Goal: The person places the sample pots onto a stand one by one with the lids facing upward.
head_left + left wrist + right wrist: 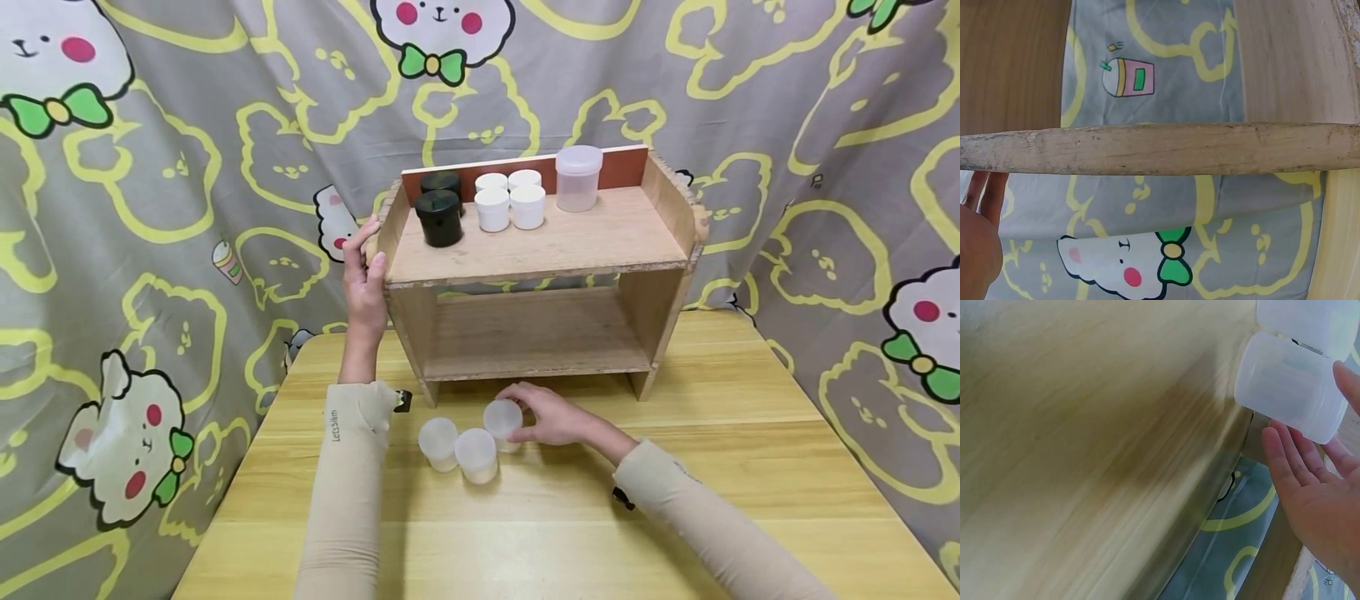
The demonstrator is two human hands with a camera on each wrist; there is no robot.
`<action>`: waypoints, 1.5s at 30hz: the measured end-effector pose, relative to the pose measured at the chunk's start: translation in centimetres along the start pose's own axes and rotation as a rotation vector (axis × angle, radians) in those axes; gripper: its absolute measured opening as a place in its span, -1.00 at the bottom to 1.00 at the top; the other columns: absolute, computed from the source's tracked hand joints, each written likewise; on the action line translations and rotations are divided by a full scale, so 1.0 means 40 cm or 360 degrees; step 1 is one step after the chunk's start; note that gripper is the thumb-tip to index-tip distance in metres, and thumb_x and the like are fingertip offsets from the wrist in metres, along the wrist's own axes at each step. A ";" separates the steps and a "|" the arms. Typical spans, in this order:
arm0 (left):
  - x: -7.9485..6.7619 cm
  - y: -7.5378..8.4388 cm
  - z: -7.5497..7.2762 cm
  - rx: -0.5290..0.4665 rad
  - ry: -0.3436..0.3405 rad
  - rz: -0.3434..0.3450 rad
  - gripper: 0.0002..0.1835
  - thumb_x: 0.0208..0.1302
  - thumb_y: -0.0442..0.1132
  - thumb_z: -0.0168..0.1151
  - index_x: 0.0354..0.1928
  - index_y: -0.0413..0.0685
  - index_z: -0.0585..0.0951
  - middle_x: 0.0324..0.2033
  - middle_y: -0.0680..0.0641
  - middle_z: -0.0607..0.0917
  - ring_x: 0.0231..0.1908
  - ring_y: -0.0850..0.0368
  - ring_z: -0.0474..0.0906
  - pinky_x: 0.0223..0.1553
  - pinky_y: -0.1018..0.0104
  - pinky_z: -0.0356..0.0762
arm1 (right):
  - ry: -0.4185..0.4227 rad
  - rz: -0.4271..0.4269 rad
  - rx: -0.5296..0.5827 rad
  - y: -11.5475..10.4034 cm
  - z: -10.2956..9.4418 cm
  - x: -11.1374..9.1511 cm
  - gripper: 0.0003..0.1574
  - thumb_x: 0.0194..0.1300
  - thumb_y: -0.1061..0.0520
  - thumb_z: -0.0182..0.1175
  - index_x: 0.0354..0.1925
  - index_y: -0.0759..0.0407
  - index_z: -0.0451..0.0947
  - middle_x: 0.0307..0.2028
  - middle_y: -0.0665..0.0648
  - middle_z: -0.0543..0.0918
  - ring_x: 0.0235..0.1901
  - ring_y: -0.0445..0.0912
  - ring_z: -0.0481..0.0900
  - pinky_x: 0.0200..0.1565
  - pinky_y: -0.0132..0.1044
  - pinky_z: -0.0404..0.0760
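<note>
My left hand (365, 287) holds the left side panel of a two-tier wooden shelf (540, 250), fingers on the outside and thumb at the front edge. In the left wrist view only a bit of that hand (979, 244) shows, its fingertips partly hidden behind the wood. On the table in front of the shelf stand three frosted plastic jars with lids. The right hand (555, 417) has its thumb and fingers around the rearmost jar (502, 417). The other two, the left jar (438, 442) and the front jar (477, 454), stand close beside it.
Along the shelf's upper tier are two black jars (440, 221), several small white jars (528, 208) and a taller frosted jar (577, 183). The lower tier (532, 333) is bare wood. A patterned curtain (225, 167) hangs behind and beside the wooden table (600, 533).
</note>
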State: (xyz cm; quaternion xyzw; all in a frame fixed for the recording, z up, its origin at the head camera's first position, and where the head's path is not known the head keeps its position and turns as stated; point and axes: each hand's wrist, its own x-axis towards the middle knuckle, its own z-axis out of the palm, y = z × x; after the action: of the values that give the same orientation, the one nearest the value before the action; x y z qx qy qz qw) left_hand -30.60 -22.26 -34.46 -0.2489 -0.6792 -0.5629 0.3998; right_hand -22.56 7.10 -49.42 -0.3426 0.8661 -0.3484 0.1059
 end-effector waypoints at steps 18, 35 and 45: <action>0.003 -0.007 -0.002 -0.0029 -0.0010 0.0057 -0.51 0.40 -0.19 0.01 0.32 -0.20 0.41 0.43 -0.22 0.45 0.50 0.06 0.29 0.49 0.19 0.21 | 0.0124 -0.0096 0.0080 -0.047 -0.051 -0.025 -0.18 0.17 0.10 0.53 0.34 0.18 0.45 0.14 0.16 0.62 0.06 0.07 0.67 0.06 -0.02 0.70; 0.004 -0.003 -0.004 -0.0015 -0.0014 0.0031 -0.49 0.39 -0.12 0.03 0.33 -0.13 0.42 0.44 -0.11 0.46 0.50 0.08 0.29 0.47 0.19 0.22 | 0.0244 -0.0225 0.0025 -0.141 -0.148 -0.056 -0.19 0.10 0.05 0.59 0.29 0.03 0.52 0.10 0.01 0.64 0.05 -0.11 0.61 0.08 -0.12 0.65; 0.002 -0.006 -0.003 -0.0029 -0.0027 0.0043 -0.49 0.40 -0.12 0.03 0.34 -0.14 0.41 0.45 -0.13 0.45 0.50 0.07 0.28 0.47 0.18 0.21 | 0.0330 -0.0294 0.0084 -0.201 -0.213 -0.075 -0.18 0.08 0.08 0.60 0.28 0.08 0.53 0.08 0.00 0.65 0.01 -0.13 0.63 0.09 -0.08 0.67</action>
State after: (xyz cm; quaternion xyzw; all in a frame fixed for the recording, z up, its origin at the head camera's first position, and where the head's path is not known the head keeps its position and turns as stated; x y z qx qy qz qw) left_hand -30.80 -22.44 -34.52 -0.2663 -0.6740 -0.5615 0.3994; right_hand -19.76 9.41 -37.91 -0.3800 0.8278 -0.4128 -0.0078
